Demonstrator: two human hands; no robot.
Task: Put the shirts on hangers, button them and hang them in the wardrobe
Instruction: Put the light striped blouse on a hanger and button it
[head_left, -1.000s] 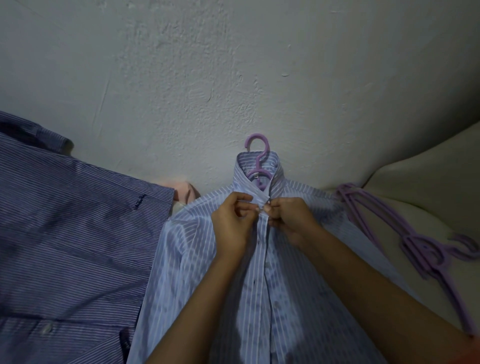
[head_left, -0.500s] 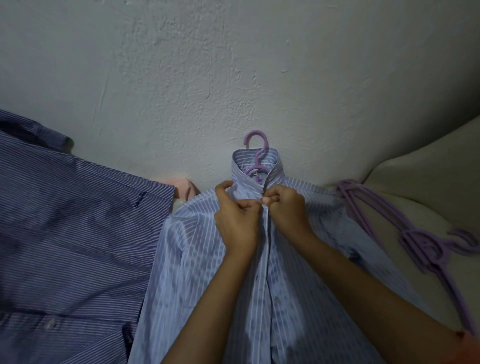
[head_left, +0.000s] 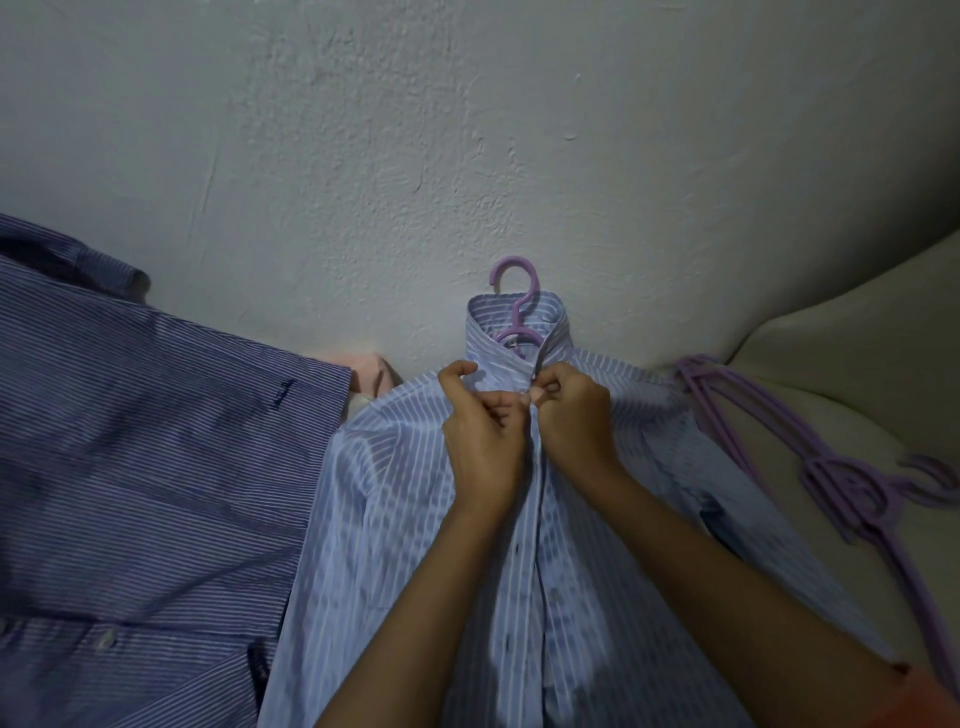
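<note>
Lying front-up against the pale plastered wall (head_left: 467, 156), the light blue cotton shirt with white stripes (head_left: 415, 519) has a lilac plastic hanger (head_left: 514, 306) inside it, the hook standing out above the collar. The left hand (head_left: 483, 441) and the right hand (head_left: 574, 410) meet at the placket just below the collar. Each grip is closed, fingers curled and pinching the shirt's front edges. The button itself is hidden behind the fingertips, so I cannot tell whether it is through its hole. Lower buttons on the placket are dim and hard to make out.

To the left lies a darker blue finely striped shirt (head_left: 156, 467), cut off by the frame's edge; a pink cloth (head_left: 371, 371) peeks out between the two shirts. On the right a bunch of spare lilac plastic hangers (head_left: 841, 478) rests on a cream cushion (head_left: 857, 364), partly cut off.

Compared with a second ago, both hands have moved slightly up the placket towards the collar, and the left thumb now sticks up, apart from the fingers.
</note>
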